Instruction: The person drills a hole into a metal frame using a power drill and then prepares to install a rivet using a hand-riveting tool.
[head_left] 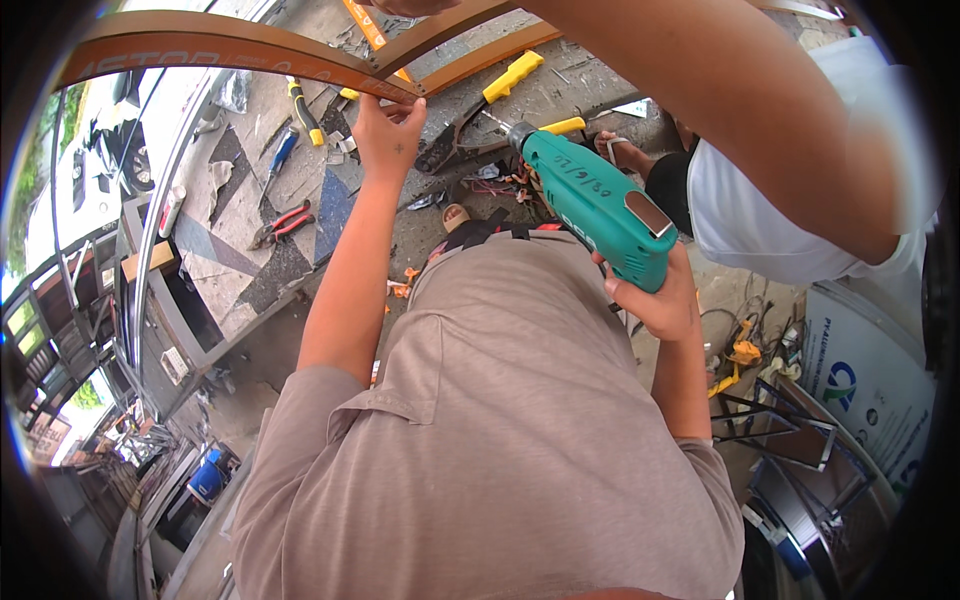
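Right hand (660, 297) was wrapped around the grip of a green power drill (598, 200), up in front of the shirt. Its thin bit (495, 120) pointed up-left toward a brown metal frame (225, 48), with a gap showing between them. The frame ran across the top of the view. Left hand (390, 137) was up at the frame's joint, fingertips touching the lower edge and fairly close together; couldn't tell if they were actually pinching it, since the tips were partly hidden.

Yellow-handled cutters (514, 76) lay just beside the bit. Off to the left were a blue screwdriver (284, 150) and some red-handled pliers (284, 226). Someone in a white shirt (765, 205) stood at the right, arm stretched over toward the frame.
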